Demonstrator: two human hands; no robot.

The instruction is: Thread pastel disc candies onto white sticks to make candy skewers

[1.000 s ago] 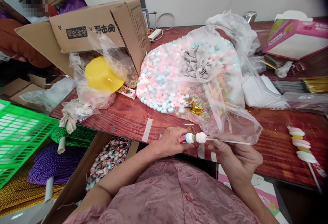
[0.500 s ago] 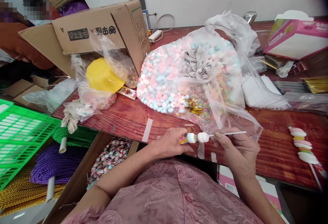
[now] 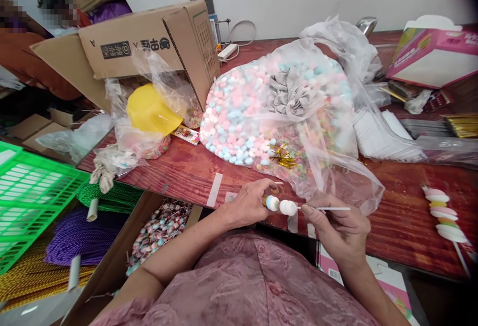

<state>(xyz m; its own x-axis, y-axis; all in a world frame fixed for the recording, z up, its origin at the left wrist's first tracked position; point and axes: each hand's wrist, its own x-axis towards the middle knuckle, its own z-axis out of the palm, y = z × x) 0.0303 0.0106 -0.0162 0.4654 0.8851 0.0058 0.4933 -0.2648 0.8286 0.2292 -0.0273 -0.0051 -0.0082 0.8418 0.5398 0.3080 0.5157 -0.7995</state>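
Observation:
My left hand [image 3: 251, 203] is closed around the tip end of a candy skewer, over the front edge of the table. Pale blue, white and green candies show beside its fingers, then a thick white candy [image 3: 287, 207]. My right hand [image 3: 338, 224] pinches the skewer's thin white stick [image 3: 338, 208] between thumb and fingers, to the right of the candies. What lies inside the left fingers is mostly hidden. Just behind both hands rests a large clear bag [image 3: 239, 112] of pink, white and blue candies, with a gold twist-tie bunch [image 3: 284, 156] on it.
Another candy skewer [image 3: 443, 211] lies at the right on the red wooden table [image 3: 186, 176]. Cardboard box [image 3: 138, 47] and yellow bowl-like piece [image 3: 151, 109] stand at left. Below are a carton of wrapped candies [image 3: 160, 231] and a green basket [image 3: 33, 196]. A person [image 3: 33, 62] is at far left.
Both hands and the skewer have shifted slightly left and down. The colourful piece at the skewer's tip is now mostly covered by the left hand.

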